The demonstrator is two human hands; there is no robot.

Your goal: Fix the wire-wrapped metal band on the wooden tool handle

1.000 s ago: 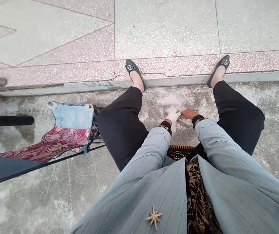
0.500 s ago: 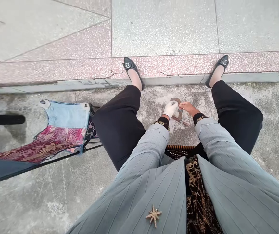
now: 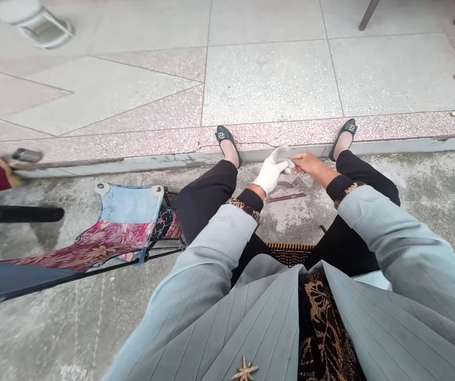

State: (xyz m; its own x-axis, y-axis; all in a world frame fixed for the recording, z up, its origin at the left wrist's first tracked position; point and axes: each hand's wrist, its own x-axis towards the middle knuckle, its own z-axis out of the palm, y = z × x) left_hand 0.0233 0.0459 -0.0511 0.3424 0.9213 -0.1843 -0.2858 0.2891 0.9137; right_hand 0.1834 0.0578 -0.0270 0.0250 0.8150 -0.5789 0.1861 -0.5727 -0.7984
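Note:
My left hand (image 3: 269,173) wears a white glove, its blurred fingers curled towards the thumb. Bare, my right hand (image 3: 310,163) pinches its fingertips together against the tips of the gloved fingers. Whatever lies between them is too small and smeared to name. Both hands hover over the rough concrete, between my knees. Beneath them lies a rust-brown curved metal piece (image 3: 286,184), partly blurred. Nearer to me is a thin rust-brown bar (image 3: 286,197). Neither hand touches these two.
A folding chair (image 3: 126,217) with denim and flowered cloth stands at my left, near a black tube (image 3: 28,214). A low tiled step (image 3: 275,150) runs ahead, under my shoes. Wicker edging (image 3: 291,253) shows below me. A white stool-like object (image 3: 44,26) is far left.
My hands have risen off the ground and come closer to me, leaving the curved metal piece and the bar lying there. The view has tilted up, showing more floor ahead.

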